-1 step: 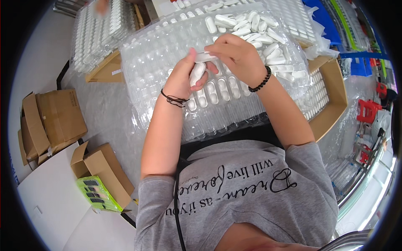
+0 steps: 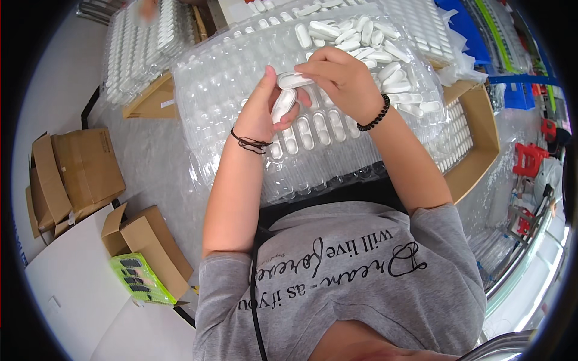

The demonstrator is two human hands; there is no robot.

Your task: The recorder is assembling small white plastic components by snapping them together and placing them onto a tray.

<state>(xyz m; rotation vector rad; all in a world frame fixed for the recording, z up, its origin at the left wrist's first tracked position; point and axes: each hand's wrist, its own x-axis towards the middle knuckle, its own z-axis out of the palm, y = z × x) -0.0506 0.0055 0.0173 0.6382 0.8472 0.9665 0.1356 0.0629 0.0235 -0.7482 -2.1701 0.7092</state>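
Above a clear plastic tray with rows of molded pockets, my two hands are close together. My left hand is curled around one white oblong plastic piece, its thumb pointing up and away from it. Thumb and fingers of my right hand pinch the end of a second white oblong piece, held just over the first. Whether the two pieces touch is hard to tell. Just below my hands, several similar white pieces sit in a row of pockets.
Loose white pieces lie heaped on the tray's far right. More filled trays are stacked at far left, where a blurred hand shows. An open carton stands at right; other cardboard boxes are at left.
My left thumb has lifted off the upper white piece. That piece has turned so its broad face shows more. My right hand has barely moved.
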